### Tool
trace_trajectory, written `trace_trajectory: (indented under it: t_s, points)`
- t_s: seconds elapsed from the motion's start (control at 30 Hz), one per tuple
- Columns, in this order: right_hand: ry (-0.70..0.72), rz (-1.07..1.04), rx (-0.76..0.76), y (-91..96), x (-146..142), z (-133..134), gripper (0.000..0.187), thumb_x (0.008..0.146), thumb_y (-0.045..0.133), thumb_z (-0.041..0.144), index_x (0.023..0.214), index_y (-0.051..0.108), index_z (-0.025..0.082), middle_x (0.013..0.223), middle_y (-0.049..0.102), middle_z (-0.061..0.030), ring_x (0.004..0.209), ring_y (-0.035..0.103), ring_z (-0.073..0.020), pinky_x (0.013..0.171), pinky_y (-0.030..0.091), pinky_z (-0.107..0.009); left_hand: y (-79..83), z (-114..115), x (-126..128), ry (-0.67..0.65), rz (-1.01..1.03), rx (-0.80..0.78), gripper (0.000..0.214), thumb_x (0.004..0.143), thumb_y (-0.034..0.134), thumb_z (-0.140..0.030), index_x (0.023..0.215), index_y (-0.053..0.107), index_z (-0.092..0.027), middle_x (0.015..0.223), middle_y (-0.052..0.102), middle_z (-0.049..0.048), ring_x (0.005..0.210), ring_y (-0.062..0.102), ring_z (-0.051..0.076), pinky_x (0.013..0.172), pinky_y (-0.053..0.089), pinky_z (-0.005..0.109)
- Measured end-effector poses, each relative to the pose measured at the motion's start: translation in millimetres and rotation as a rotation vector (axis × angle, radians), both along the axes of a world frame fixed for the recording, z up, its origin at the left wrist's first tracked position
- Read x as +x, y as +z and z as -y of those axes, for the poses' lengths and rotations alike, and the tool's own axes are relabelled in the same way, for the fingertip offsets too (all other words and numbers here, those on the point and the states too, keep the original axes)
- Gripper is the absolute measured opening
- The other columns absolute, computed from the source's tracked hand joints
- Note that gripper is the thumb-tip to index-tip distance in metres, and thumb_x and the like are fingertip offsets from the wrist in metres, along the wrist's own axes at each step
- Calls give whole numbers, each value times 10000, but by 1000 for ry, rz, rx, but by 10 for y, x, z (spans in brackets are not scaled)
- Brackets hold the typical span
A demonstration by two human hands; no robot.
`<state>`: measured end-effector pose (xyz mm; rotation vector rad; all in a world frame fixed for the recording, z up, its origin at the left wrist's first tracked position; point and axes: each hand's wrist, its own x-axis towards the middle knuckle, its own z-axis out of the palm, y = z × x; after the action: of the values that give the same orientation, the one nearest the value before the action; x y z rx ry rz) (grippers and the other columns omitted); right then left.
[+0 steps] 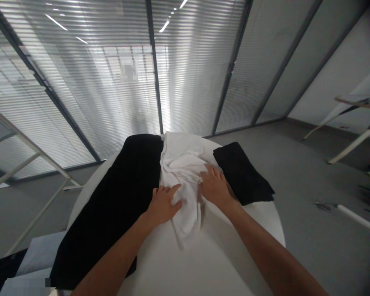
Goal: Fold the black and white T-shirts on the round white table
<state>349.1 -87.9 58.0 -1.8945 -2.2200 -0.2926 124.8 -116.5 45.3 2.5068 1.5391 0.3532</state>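
A rumpled white cloth garment [185, 164] lies across the middle of a round white table [185, 271], its lower part hanging toward me in a narrow strip. My left hand [164, 204] rests on the garment's left side, palm down, with thumb and fingers apart. On its right edge lies my right hand [215, 186], fingers stretched forward over the folds; their tips are partly hard to make out. A long black folded cloth [111, 197] covers the table's left side, beside my left hand. Right of my right hand sits a smaller black folded cloth [243, 172].
Glass panels with blinds [191, 65] stand behind the table. A pale metal frame [33, 148] is at the left, near light-coloured sheets [40, 255] at the lower left. Another table [357, 102] with pale legs stands at the right on the grey floor [290, 164].
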Motion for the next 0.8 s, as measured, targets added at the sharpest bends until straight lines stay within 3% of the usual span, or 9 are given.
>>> trace_trajectory:
  t_s: [0.13,0.33,0.57,0.8]
  points:
    - [26,34,46,34,-84,43,250,873,478,218,1049,651,178,1333,491,-149,1223,394,-310,992,288,-455,-35,7,-86,-42,-115,46,387,902,486,-442,1250,588,-304,1055,594,69,1041,492,261,905,328,411]
    - [-14,112,0,-28,-18,15,276,884,463,204,1099,636,188,1101,590,-149,1047,483,-303,879,309,-435,-28,-65,-228,-8,-172,87,388,843,542,-348,1226,599,-323,1027,589,71,1002,480,267,893,320,434]
    - [3,74,82,42,5,-52,310,960,355,233,970,658,169,1034,616,-135,1000,507,-274,888,277,-410,16,-67,-256,-80,-139,46,333,802,565,-323,1125,639,-296,953,628,52,991,480,260,901,307,429]
    - [-13,-51,212,142,53,-77,374,1010,263,298,1032,613,169,1032,612,-126,959,501,-252,813,288,-350,60,-81,-299,-31,-174,88,268,806,558,-374,1031,663,-273,948,639,60,986,478,269,907,299,455]
